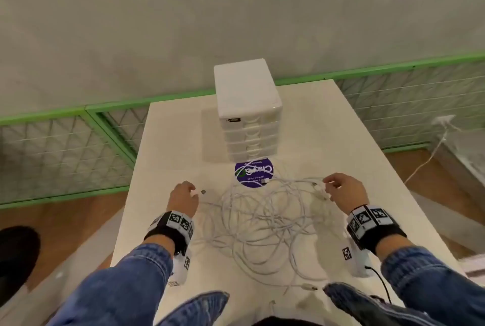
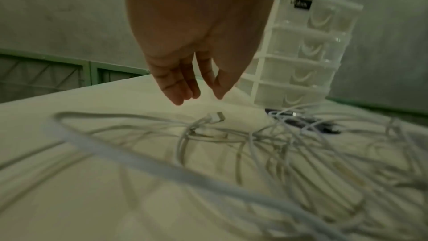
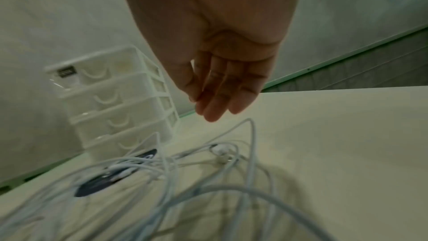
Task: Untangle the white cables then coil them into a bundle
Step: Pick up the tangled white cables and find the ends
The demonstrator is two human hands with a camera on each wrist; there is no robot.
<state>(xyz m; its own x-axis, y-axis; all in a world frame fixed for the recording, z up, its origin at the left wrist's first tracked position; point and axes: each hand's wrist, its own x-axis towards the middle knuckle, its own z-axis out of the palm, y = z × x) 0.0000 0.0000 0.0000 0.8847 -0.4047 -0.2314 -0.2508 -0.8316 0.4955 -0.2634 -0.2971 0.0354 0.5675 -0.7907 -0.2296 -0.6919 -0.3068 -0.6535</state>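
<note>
A loose tangle of white cables (image 1: pixel 262 220) lies on the white table (image 1: pixel 341 136), between my two hands. My left hand (image 1: pixel 187 191) hovers at the tangle's left edge. In the left wrist view its fingers (image 2: pixel 178 96) hang relaxed just above a white connector (image 2: pixel 216 116) and hold nothing. My right hand (image 1: pixel 333 186) is over the right edge. Its fingers (image 3: pixel 213 111) are straight, just above a raised cable loop (image 3: pixel 250 122), and nothing is between them. More cable ends (image 1: pixel 309 286) lie at the near table edge.
A white drawer unit (image 1: pixel 246 105) stands behind the tangle, with a round purple sticker (image 1: pixel 253 173) in front of it. Green mesh fencing (image 1: pixel 65 142) runs behind the table. A white cord (image 1: pixel 433 152) trails on the floor at right.
</note>
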